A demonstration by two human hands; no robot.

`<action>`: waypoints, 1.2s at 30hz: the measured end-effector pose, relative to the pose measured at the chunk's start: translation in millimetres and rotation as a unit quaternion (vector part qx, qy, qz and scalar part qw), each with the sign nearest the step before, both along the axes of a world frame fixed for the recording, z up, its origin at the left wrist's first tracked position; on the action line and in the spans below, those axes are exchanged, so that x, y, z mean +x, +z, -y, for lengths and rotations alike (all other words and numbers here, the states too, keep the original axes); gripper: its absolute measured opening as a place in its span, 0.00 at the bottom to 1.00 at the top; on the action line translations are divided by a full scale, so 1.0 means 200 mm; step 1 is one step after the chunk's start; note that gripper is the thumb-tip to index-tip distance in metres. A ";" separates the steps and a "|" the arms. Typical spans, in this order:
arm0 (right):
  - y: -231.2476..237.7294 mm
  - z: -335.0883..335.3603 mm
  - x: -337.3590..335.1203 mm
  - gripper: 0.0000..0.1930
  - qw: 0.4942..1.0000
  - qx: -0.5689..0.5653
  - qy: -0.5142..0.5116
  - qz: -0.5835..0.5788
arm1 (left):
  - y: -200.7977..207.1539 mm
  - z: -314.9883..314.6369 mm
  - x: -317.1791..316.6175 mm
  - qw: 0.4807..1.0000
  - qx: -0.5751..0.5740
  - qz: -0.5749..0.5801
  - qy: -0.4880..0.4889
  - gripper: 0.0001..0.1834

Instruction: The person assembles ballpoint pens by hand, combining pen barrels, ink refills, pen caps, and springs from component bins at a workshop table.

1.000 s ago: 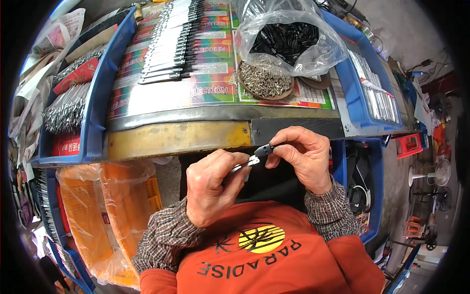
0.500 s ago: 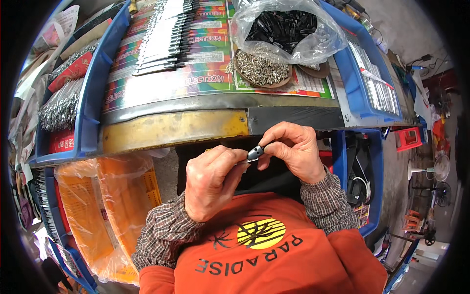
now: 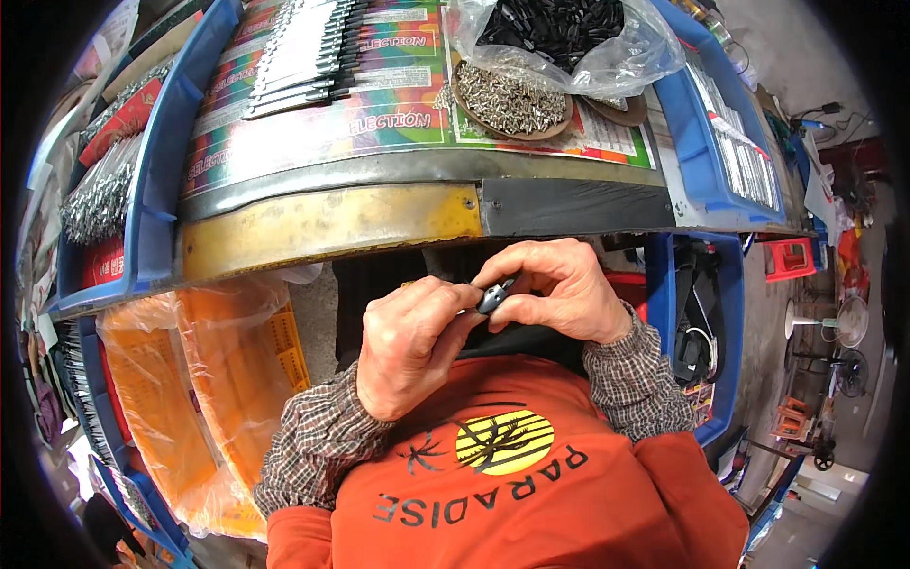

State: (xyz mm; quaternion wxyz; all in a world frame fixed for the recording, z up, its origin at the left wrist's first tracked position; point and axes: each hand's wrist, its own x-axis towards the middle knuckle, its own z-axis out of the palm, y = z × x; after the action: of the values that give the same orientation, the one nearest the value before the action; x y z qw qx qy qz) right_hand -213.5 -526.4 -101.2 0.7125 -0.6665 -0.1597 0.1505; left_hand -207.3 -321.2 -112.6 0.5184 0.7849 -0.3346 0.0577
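Between my hands, just below the bench edge, is a small dark grey part [image 3: 492, 298] with round holes in its face. My left hand [image 3: 408, 341] is closed in a pinch on its left side. Thumb and forefinger of my right hand [image 3: 564, 289] close on its right end, where a bit of black shows between them. Most of the part is covered by fingertips, so its full shape cannot be made out.
On the bench lie a row of silver-white strips with dark ends [image 3: 301, 57], a round tray of small metal pins [image 3: 512, 102] and a clear bag of black pieces [image 3: 621, 66]. Blue bins [image 3: 163, 161] flank it. Plastic-lined orange crates [image 3: 227, 370] stand lower left.
My right fingers have shifted left and now reach over the part's upper side, hiding more of it. The part has turned slightly. My left hand keeps its pinch.
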 end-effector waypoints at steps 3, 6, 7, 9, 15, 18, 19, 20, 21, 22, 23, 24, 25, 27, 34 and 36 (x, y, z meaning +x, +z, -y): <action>0.04 0.00 0.00 0.12 0.995 -0.095 0.025 0.032 | -0.01 -0.01 -0.02 1.000 0.002 -0.008 0.002 0.14; 0.03 -0.01 -0.02 0.11 0.993 -0.104 0.014 0.046 | -0.02 -0.01 -0.02 1.000 0.004 -0.008 0.000 0.13; 0.02 -0.01 -0.02 0.11 0.993 -0.107 0.003 0.055 | -0.02 -0.01 -0.02 1.000 0.006 0.001 -0.004 0.13; 0.01 -0.02 -0.04 0.10 0.987 -0.136 -0.006 0.087 | -0.04 -0.02 -0.02 1.000 0.011 0.001 -0.009 0.14; -0.05 -0.05 -0.10 0.09 0.968 -0.182 -0.057 0.164 | -0.07 -0.03 -0.04 1.000 0.012 0.011 -0.008 0.14; -0.05 -0.06 -0.11 0.10 0.969 -0.191 -0.054 0.147 | -0.09 -0.04 -0.05 1.000 0.014 0.017 0.007 0.14; -0.06 -0.07 -0.12 0.10 0.970 -0.188 -0.065 0.143 | -0.10 -0.05 -0.05 0.999 0.019 0.023 0.012 0.14; -0.06 -0.07 -0.12 0.10 0.970 -0.185 -0.075 0.139 | -0.10 -0.05 -0.05 0.999 0.020 0.022 0.013 0.14; -0.07 -0.08 -0.12 0.10 0.970 -0.186 -0.074 0.138 | -0.10 -0.04 -0.06 0.999 0.020 0.026 0.019 0.14; -0.08 -0.08 -0.13 0.11 0.967 -0.191 -0.079 0.149 | -0.09 -0.04 -0.06 0.999 0.021 0.030 0.025 0.13; -0.08 -0.08 -0.13 0.11 0.964 -0.197 -0.084 0.160 | -0.10 -0.04 -0.06 0.999 0.021 0.029 0.026 0.13; -0.08 -0.08 -0.13 0.11 0.964 -0.197 -0.083 0.159 | -0.11 -0.04 -0.07 0.999 0.029 0.021 0.032 0.13; -0.08 -0.07 -0.13 0.10 0.965 -0.199 -0.071 0.155 | -0.11 -0.04 -0.08 0.998 0.037 0.014 0.039 0.13; -0.08 -0.07 -0.13 0.10 0.966 -0.202 -0.058 0.150 | -0.12 -0.02 -0.10 0.998 0.029 0.021 0.046 0.13; -0.09 -0.06 -0.15 0.08 0.969 -0.206 -0.051 0.125 | -0.13 -0.02 -0.10 0.997 0.034 0.048 0.050 0.13; -0.10 -0.06 -0.15 0.08 0.975 -0.185 -0.063 0.105 | -0.13 -0.03 -0.08 0.997 0.040 0.046 0.042 0.13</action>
State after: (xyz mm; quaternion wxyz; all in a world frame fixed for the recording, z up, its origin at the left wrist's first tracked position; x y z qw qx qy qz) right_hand -244.4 -514.2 -121.8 0.5645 -0.8072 -0.1607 0.0620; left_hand -223.7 -315.9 -138.0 0.4677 0.8149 -0.3269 0.1017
